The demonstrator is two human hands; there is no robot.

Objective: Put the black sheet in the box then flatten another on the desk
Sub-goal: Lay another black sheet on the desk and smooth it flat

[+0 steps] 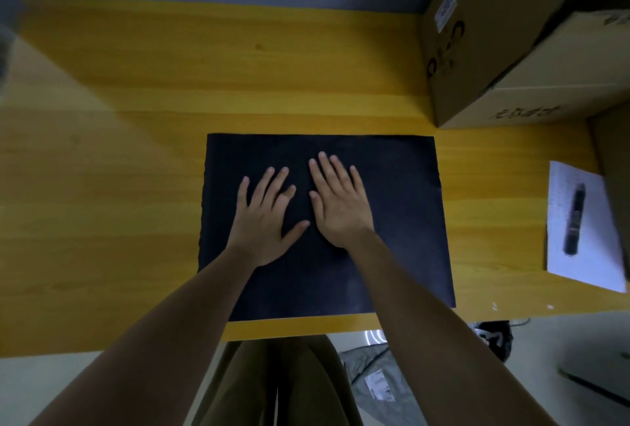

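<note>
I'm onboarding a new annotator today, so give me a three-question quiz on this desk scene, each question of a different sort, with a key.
1. True or false: both hands lie flat, palms down, on the black sheet.
2. What rests on the white paper at the desk's right edge? A) scissors B) a dark marker-like stick C) a cup
3. Fill in: the cardboard boxes stand at the far ___ of the desk.

Key: 1 true: the left hand and right hand press side by side near the sheet's middle. 2 B: the dark stick. 3 right.
</note>
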